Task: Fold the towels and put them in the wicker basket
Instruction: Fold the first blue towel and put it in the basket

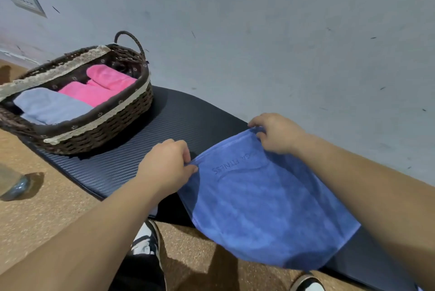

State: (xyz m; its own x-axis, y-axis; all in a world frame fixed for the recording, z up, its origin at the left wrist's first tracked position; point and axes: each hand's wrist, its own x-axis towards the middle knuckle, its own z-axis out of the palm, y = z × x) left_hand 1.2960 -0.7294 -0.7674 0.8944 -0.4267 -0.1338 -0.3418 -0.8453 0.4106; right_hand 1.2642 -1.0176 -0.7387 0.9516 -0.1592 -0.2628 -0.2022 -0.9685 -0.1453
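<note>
Blue towel [263,201] on dark mat [141,149], both hands' fingers [188,161] pinching its far corners

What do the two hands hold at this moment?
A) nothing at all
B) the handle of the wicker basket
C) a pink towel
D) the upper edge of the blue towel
D: the left hand and the right hand each pinch an upper corner of the blue towel, away from the wicker basket.
</note>
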